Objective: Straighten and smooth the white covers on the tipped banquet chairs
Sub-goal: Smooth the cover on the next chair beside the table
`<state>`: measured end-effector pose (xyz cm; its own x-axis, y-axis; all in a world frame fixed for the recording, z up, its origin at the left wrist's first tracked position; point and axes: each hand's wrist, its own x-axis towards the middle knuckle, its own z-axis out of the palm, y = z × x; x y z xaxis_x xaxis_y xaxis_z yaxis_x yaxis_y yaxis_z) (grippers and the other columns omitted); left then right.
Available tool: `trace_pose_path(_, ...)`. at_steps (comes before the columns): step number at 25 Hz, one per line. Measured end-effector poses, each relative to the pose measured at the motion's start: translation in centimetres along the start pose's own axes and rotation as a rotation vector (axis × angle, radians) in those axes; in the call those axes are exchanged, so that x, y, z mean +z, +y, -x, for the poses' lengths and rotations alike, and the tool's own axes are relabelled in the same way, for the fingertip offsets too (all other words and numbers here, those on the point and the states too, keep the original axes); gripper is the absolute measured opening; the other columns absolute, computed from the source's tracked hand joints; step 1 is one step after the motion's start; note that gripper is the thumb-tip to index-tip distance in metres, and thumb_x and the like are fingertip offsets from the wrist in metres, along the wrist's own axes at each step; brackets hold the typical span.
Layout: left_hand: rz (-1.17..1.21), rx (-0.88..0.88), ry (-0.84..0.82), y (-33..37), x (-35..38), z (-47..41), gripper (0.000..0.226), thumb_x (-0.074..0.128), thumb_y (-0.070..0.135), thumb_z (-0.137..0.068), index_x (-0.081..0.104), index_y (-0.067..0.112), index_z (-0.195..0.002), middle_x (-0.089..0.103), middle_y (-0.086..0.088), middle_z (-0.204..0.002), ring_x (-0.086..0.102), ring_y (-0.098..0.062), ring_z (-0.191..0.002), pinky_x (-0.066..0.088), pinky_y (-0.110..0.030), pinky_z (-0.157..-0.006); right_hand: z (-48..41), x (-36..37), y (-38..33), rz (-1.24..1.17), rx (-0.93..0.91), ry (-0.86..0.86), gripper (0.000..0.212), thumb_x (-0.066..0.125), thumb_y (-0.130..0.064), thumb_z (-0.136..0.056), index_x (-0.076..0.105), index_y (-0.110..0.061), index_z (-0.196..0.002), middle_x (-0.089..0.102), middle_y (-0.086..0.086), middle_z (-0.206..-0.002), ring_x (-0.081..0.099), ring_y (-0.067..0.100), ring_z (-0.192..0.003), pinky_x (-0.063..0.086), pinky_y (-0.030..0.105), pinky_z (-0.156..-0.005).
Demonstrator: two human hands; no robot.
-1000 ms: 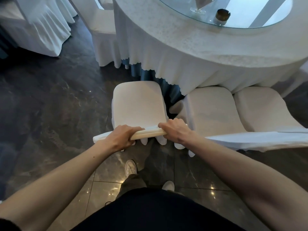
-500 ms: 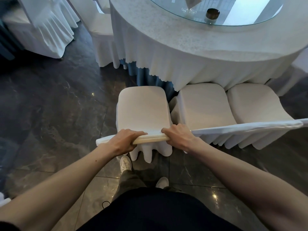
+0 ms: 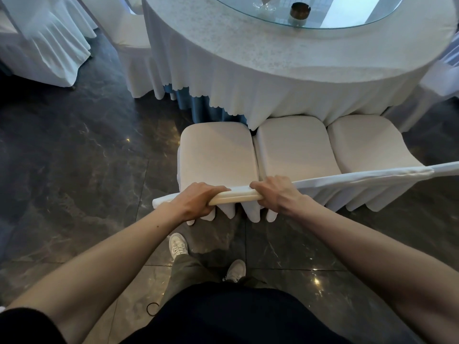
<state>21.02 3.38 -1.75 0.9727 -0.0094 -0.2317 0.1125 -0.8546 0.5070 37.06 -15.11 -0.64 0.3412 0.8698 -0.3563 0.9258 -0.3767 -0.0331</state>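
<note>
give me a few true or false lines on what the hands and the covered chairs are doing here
1. Both hands, left hand and right hand, grip the top edge of the leftmost white-covered chair. True.
2. Three white-covered seats sit side by side at the round table with the white tablecloth. True.
3. The glass turntable on the table carries nothing. False: a small dark round dish stands on it.
4. The floor is pale carpet. False: it is dark glossy marble-look tile.
5. The right hand is flat on a seat cushion. False: it is closed around the chair's top edge.
</note>
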Motion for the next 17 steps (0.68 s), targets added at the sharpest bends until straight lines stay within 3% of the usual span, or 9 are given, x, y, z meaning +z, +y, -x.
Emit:
trace_pose_path(6,0.008,-0.023,-0.015,-0.7,-0.7,-0.2,0.052,0.062,0.01,-0.083,0.054,0.031,-0.13,0.069,-0.003,-0.108,0.063,-0.024,-0.097,0.05,-0.042,-0.087,-0.8,-0.4,-0.2,0.005,-0.013,0.014,0.02,0.052,-0.021,-0.086,0.056,-0.018,-0.105,0.045,0.001,-0.074,0.045,0.026,-0.063,0.038,0.034,-0.058)
trace_pose_path(17,-0.004,-0.004,0.008,-1.3,-1.2,-1.3,0.049,0.055,0.011,-0.081,0.055,0.035,-0.124,0.07,-0.001,-0.094,0.063,-0.024,-0.084,0.051,-0.041,-0.077,-2.0,-0.9,0.7,0.02,0.029,-0.012,0.02,0.055,-0.026,-0.085,0.055,-0.022,-0.105,0.046,-0.001,-0.072,0.046,0.025,-0.063,0.036,0.033,-0.057)
